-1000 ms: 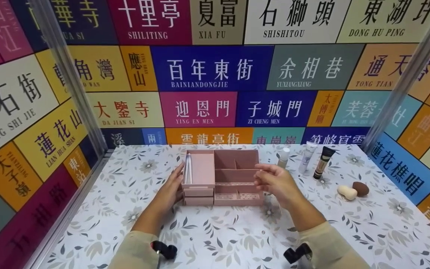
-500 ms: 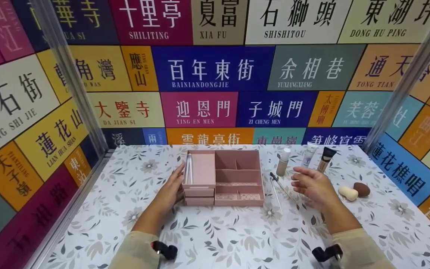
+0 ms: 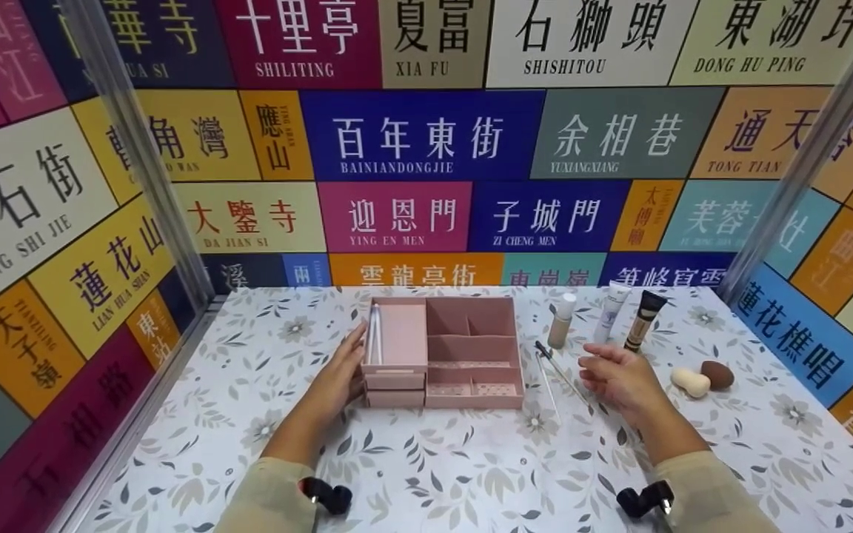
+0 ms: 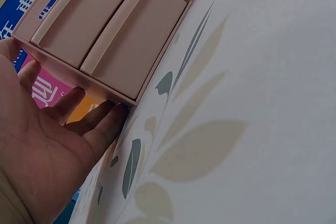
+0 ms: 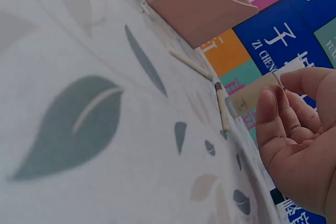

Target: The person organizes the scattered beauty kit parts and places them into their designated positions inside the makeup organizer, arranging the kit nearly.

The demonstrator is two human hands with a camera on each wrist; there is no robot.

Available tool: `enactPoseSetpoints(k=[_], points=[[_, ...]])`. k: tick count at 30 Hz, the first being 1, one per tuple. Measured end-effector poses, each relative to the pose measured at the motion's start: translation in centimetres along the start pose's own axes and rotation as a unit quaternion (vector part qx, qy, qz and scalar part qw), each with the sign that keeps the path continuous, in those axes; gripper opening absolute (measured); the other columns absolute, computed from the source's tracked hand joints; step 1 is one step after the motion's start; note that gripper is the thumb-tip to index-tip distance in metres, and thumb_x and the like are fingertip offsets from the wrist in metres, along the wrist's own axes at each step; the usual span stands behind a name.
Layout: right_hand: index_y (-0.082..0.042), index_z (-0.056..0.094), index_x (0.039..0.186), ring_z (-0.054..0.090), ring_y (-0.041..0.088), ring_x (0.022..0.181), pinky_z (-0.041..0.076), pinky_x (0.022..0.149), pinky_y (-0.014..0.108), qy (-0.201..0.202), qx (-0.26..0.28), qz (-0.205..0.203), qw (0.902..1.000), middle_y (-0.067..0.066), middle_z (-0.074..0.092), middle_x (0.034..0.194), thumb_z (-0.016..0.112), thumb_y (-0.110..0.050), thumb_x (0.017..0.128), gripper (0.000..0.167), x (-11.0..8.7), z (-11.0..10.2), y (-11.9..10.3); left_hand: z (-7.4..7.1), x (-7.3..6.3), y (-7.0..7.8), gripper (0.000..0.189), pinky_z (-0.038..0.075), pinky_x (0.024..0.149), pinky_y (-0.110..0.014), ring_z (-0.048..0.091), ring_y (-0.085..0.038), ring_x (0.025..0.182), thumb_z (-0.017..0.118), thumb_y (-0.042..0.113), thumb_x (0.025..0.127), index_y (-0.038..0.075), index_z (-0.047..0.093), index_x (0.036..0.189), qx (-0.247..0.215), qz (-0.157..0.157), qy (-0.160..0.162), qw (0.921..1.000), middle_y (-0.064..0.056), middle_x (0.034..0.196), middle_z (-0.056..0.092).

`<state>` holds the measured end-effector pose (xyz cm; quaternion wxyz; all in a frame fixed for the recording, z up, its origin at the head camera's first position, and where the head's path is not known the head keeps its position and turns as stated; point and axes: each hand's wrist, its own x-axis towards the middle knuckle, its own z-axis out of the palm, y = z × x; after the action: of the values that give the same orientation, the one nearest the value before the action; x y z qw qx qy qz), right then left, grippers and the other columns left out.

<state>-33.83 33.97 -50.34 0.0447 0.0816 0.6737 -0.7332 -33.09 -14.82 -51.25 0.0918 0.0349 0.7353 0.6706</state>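
Left grip (image 3: pixel 336 379) rests relaxed fingers against the pink organizer (image 3: pixel 406 333) standing on the desk (image 3: pixel 426 459). Right grip (image 3: pixel 623 377), loosely curled and holding nothing, hangs just beside two slim sticks (image 3: pixel 566 377) right of the organizer.

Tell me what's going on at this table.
A person's left hand rests its fingers against the left side of a pink box. The right hand holds nothing and is just right of two thin sticks on the table. A bottle, a white tube and a black-capped tube stand farther back, with two sponges off to the right. Most of the box's right-hand compartments look empty.
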Motion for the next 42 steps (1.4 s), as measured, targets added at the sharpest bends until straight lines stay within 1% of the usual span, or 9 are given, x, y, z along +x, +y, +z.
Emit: enactPoseSetpoints(k=[5, 7, 14, 18, 24, 30, 34, 37, 42], points=[[0.000, 0.055, 0.149, 0.075, 0.010, 0.090, 0.065, 0.079, 0.024, 0.004, -0.028, 0.005, 0.9996, -0.007, 0.074, 0.098, 0.074, -0.012, 0.101, 0.053, 0.8, 0.0, 0.8, 0.0, 0.0, -0.1, 0.054, 0.037, 0.129, -0.058, 0.040, -0.038, 0.159, 0.039, 0.048, 0.115, 0.052, 0.026, 0.167, -0.020, 0.010, -0.008, 0.9997, -0.006, 0.180, 0.024], [0.003, 0.047, 0.155, 0.075, 0.009, 0.090, 0.065, 0.080, 0.024, -0.001, -0.039, 0.006, 0.9992, -0.007, 0.076, 0.098, 0.075, -0.012, 0.101, 0.063, 1.2, 0.1, 0.9, -0.1, 0.0, -0.1, 0.054, 0.038, 0.129, -0.057, 0.042, -0.037, 0.158, 0.039, 0.047, 0.115, 0.051, 0.025, 0.167, -0.027, 0.013, -0.010, 0.9995, -0.007, 0.179, 0.025], [0.010, 0.045, 0.154, 0.076, 0.007, 0.091, 0.064, 0.084, 0.022, -0.002, -0.066, 0.000, 0.9978, -0.004, 0.081, 0.100, 0.074, -0.009, 0.100, 0.065, 1.7, 0.4, 1.1, -0.1, 0.1, 0.0, 0.051, 0.038, 0.129, -0.057, 0.043, -0.037, 0.157, 0.038, 0.049, 0.115, 0.056, 0.027, 0.164, -0.025, 0.005, -0.006, 0.9997, -0.007, 0.179, 0.025], [0.010, 0.047, 0.153, 0.076, 0.005, 0.095, 0.062, 0.085, 0.019, -0.006, -0.115, -0.004, 0.9934, 0.003, 0.082, 0.113, 0.076, -0.008, 0.098, 0.065, 1.4, 0.4, 1.1, 0.0, 0.0, 0.0, 0.052, 0.037, 0.129, -0.057, 0.043, -0.037, 0.158, 0.038, 0.050, 0.114, 0.056, 0.027, 0.165, -0.020, 0.005, -0.005, 0.9998, -0.006, 0.180, 0.024], [0.005, 0.055, 0.150, 0.074, 0.003, 0.090, 0.060, 0.079, 0.022, -0.007, -0.239, -0.011, 0.9709, 0.011, 0.079, 0.124, 0.084, -0.011, 0.091, 0.067, 1.2, 0.1, 1.0, 0.0, -0.1, 0.0, 0.052, 0.036, 0.130, -0.059, 0.040, -0.037, 0.159, 0.039, 0.051, 0.114, 0.056, 0.028, 0.164, -0.007, 0.005, -0.003, 1.0000, -0.005, 0.180, 0.024], [0.002, 0.059, 0.146, 0.071, 0.008, 0.096, 0.060, 0.081, 0.021, -0.019, -0.284, -0.020, 0.9585, 0.016, 0.076, 0.129, 0.089, -0.013, 0.085, 0.070, 1.3, 0.1, 1.2, 0.0, -0.1, 0.0, 0.052, 0.035, 0.130, -0.059, 0.039, -0.038, 0.160, 0.039, 0.051, 0.114, 0.056, 0.028, 0.164, -0.004, 0.001, 0.000, 1.0000, -0.004, 0.180, 0.023], [0.004, 0.061, 0.143, 0.070, 0.012, 0.100, 0.057, 0.083, 0.019, -0.024, -0.316, -0.049, 0.9472, 0.020, 0.074, 0.128, 0.091, -0.013, 0.082, 0.070, 1.2, 0.3, 1.3, 0.0, -0.1, -0.1, 0.053, 0.036, 0.129, -0.060, 0.039, -0.041, 0.159, 0.038, 0.049, 0.115, 0.052, 0.027, 0.166, -0.015, 0.013, -0.003, 0.9998, -0.005, 0.180, 0.022], [0.005, 0.063, 0.140, 0.070, 0.015, 0.100, 0.056, 0.083, 0.020, -0.025, -0.336, -0.069, 0.9389, 0.021, 0.075, 0.124, 0.091, -0.011, 0.081, 0.067, 1.1, 0.4, 1.3, 0.1, 0.0, -0.2, 0.054, 0.036, 0.129, -0.060, 0.038, -0.043, 0.159, 0.038, 0.047, 0.115, 0.047, 0.026, 0.168, -0.024, 0.023, -0.007, 0.9994, -0.007, 0.180, 0.021], [0.003, 0.067, 0.135, 0.070, 0.011, 0.092, 0.056, 0.080, 0.022, -0.011, -0.381, -0.075, 0.9216, 0.015, 0.079, 0.115, 0.089, -0.014, 0.084, 0.058, 1.0, 0.5, 1.0, 0.1, 0.1, -0.2, 0.054, 0.035, 0.129, -0.061, 0.037, -0.043, 0.160, 0.038, 0.049, 0.115, 0.048, 0.026, 0.168, -0.021, 0.020, -0.005, 0.9996, -0.006, 0.181, 0.021]])
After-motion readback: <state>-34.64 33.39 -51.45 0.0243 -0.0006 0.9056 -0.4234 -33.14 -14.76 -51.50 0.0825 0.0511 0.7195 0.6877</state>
